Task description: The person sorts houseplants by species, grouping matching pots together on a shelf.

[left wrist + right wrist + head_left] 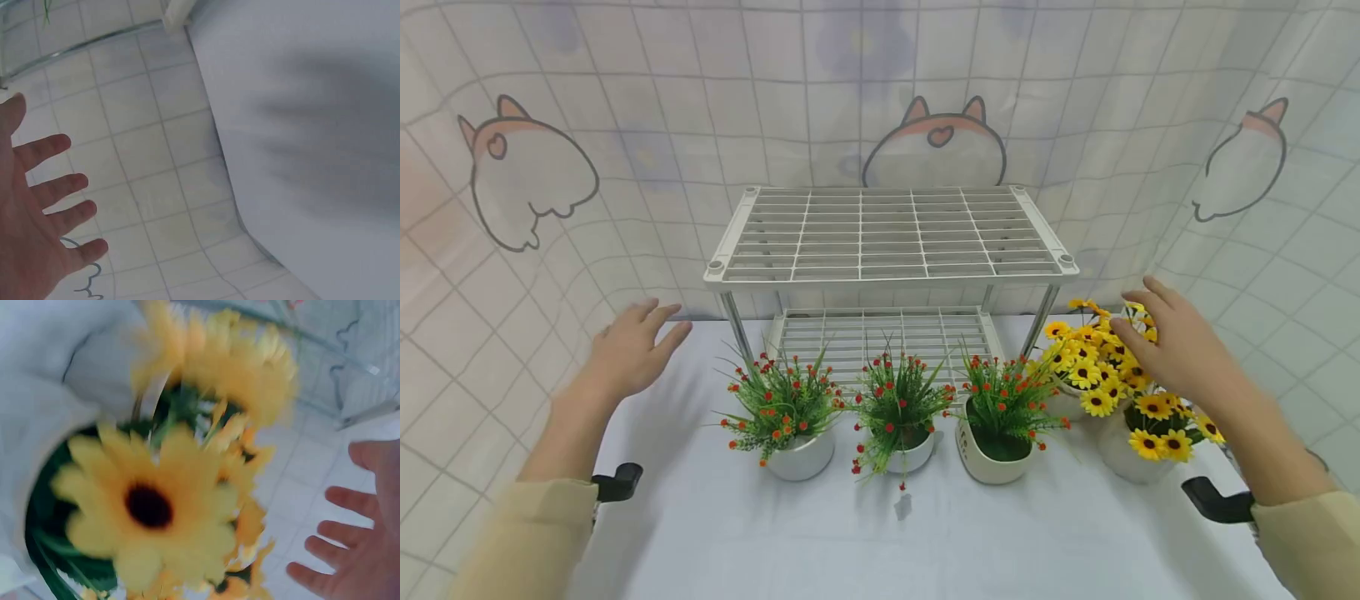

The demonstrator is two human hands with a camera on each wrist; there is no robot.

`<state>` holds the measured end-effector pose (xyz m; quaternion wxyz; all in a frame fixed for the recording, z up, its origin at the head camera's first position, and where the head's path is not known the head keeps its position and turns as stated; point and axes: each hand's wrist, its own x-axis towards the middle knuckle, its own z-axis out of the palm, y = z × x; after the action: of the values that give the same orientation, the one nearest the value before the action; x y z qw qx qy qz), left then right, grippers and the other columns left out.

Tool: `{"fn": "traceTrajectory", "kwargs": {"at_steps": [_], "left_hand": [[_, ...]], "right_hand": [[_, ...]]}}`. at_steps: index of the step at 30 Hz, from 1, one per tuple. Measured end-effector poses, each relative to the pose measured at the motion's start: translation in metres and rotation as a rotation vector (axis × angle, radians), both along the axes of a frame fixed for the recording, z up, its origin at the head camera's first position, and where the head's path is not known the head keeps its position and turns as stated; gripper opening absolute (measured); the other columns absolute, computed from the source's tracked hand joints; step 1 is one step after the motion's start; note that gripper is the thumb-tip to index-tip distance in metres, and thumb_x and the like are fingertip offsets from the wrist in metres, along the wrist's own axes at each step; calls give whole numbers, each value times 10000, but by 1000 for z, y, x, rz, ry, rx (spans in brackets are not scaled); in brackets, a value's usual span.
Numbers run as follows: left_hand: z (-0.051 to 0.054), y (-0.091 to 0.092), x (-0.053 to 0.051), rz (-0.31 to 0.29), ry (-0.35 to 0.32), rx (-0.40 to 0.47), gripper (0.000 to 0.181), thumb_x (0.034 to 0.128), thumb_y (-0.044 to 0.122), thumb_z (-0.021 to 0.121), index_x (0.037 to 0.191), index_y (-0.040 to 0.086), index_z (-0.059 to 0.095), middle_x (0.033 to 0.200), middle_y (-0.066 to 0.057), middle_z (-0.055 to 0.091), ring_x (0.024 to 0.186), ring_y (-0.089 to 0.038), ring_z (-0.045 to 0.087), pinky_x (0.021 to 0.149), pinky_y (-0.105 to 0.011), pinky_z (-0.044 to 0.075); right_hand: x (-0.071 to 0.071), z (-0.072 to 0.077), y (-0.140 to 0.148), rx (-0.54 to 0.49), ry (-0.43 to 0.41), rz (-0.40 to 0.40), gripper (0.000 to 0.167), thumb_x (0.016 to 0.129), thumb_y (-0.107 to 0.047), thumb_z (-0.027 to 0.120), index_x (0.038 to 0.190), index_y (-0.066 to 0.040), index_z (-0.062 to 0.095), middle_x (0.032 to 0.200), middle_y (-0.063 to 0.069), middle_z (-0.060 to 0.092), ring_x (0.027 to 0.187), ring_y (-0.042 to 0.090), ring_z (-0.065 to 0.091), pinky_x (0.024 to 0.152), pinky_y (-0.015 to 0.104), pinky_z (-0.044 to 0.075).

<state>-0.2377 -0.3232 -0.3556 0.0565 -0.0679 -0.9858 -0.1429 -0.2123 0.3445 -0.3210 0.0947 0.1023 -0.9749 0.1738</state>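
Note:
My left hand (636, 350) hovers left of the white wire rack (887, 275), fingers spread and holding nothing. On the right, my right hand (1176, 350) is held above the potted yellow flowers (1093, 358), fingers apart, gripping nothing. A second pot of yellow flowers (1161, 429) stands partly under that hand and wrist. In front of the rack sit three pots with small red flowers: a left one (801, 458), a middle one (912, 457) and a right, cream one (992, 467). The right wrist view shows a large yellow bloom (147, 506) close up, beside the spread fingers (350, 534).
The two-tier rack has a lower shelf (887, 325) behind the red-flower pots. A white cloth (865, 550) covers the table. Behind and at both sides hangs a checked curtain (662, 167) with cartoon animals. A small grey mark (902, 506) lies before the middle pot.

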Motion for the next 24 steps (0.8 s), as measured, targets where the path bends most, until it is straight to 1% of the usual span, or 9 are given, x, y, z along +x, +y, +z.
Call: {"fn": "traceTrajectory", "kwargs": {"at_steps": [3, 5, 8, 10, 12, 14, 16, 20, 24], "left_hand": [[1, 9, 5, -6, 73, 85, 655, 1110, 477, 327, 1487, -49, 427, 1531, -367, 328, 1402, -583, 275, 1076, -757, 239], [3, 15, 8, -14, 111, 158, 633, 1113, 462, 340, 1474, -46, 451, 1516, -349, 370, 1389, -568, 315, 1079, -736, 265], [8, 26, 13, -29, 178, 276, 592, 1116, 437, 367, 1449, -37, 492, 1467, -311, 459, 1354, -528, 397, 1052, -703, 340], [10, 34, 16, -39, 227, 339, 561, 1118, 416, 381, 1426, -31, 521, 1423, -288, 517, 1314, -500, 460, 1023, -677, 395], [13, 42, 18, -44, 266, 408, 530, 1119, 398, 394, 1405, -22, 545, 1379, -262, 567, 1268, -475, 515, 987, -652, 439], [16, 50, 19, -45, 274, 493, 528, 1120, 403, 393, 1393, -18, 558, 1359, -233, 591, 1237, -431, 554, 979, -608, 467], [20, 57, 20, -60, 254, 602, 535, 1122, 409, 387, 1386, -25, 554, 1344, -212, 600, 1214, -376, 574, 989, -522, 490], [26, 68, 21, -112, 171, 845, 516, 1122, 395, 400, 1348, -47, 541, 1274, -155, 603, 1163, -228, 589, 971, -302, 525], [30, 74, 21, -159, 113, 1019, 419, 1118, 372, 427, 1289, 13, 558, 1206, -86, 596, 1126, -168, 585, 931, -233, 529]], "right_hand": [[16, -2, -11, -80, 163, 10, 459, 1056, -267, 574, 1365, 69, 530, 1527, 336, 368, 1350, 590, 350, 1023, 767, 312], [27, -4, -19, -123, 287, 36, 380, 1014, -181, 627, 1304, 61, 585, 1429, 309, 491, 1268, 551, 457, 956, 706, 414], [42, -10, -30, -175, 448, 94, 343, 931, -69, 695, 1244, 55, 630, 1298, 253, 604, 1141, 440, 566, 920, 408, 496], [51, -14, -38, -216, 512, 128, 349, 889, -9, 715, 1224, 53, 641, 1244, 208, 642, 1090, 335, 594, 867, 207, 462], [61, -18, -46, -266, 540, 156, 361, 861, 34, 726, 1212, 52, 642, 1210, 168, 660, 1059, 186, 609, 848, 65, 413], [71, -23, -54, -325, 537, 178, 374, 850, 74, 719, 1214, 61, 636, 1194, 149, 661, 1063, 88, 593, 853, 46, 429], [80, -30, -61, -377, 521, 191, 379, 846, 105, 708, 1215, 66, 630, 1176, 132, 661, 1058, 26, 579, 840, 67, 460], [97, -48, -72, -478, 508, 187, 408, 837, 165, 680, 1231, 85, 609, 1159, 108, 651, 1066, 67, 589, 843, 96, 475], [110, -72, -85, -680, 472, 189, 454, 840, 250, 607, 1273, 149, 515, 1179, 124, 590, 1079, 147, 552, 838, 126, 471]]}}
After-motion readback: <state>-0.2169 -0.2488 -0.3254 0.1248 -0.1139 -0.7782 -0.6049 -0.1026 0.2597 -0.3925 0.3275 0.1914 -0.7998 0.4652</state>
